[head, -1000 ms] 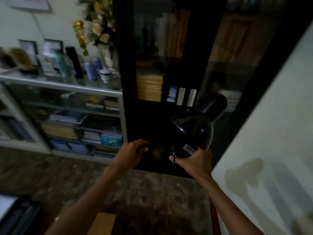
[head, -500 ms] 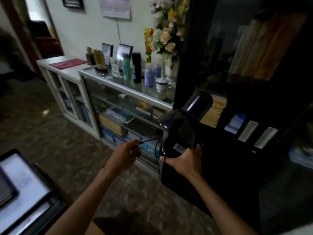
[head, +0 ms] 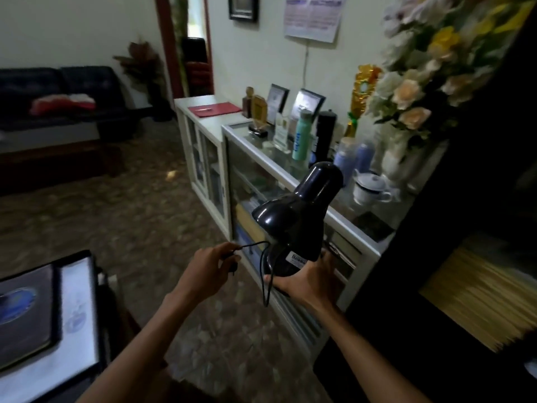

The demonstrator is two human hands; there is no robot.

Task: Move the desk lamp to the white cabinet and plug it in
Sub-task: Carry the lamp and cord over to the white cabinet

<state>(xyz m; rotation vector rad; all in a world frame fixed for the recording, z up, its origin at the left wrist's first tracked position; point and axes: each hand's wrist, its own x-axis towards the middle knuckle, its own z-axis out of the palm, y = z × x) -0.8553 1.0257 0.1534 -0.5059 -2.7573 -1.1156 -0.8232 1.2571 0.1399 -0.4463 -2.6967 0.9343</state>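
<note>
The black desk lamp point(head: 299, 219) is held in the air at the centre of the view, its shade pointing up and to the right. My right hand point(head: 305, 282) grips the lamp from below at its base. My left hand point(head: 207, 271) is closed on the lamp's plug, and the thin black cord point(head: 266, 274) loops from it to the lamp. The white cabinet point(head: 203, 123) stands against the wall beyond the lamp, with a red folder point(head: 215, 109) on its top. A glass-topped white cabinet point(head: 351, 225) adjoins it, directly behind the lamp.
Bottles point(head: 300, 135), frames, a trophy, a white cup point(head: 370, 187) and a flower vase point(head: 406, 91) crowd the glass top. A tall dark cabinet point(head: 479, 228) stands at the right. A table with a folder point(head: 43, 315) is at lower left, a black sofa point(head: 58, 97) far left.
The view has swung left, away from the dark cabinet toward the white cabinets and the room. Both hands keep their hold on the lamp and plug.
</note>
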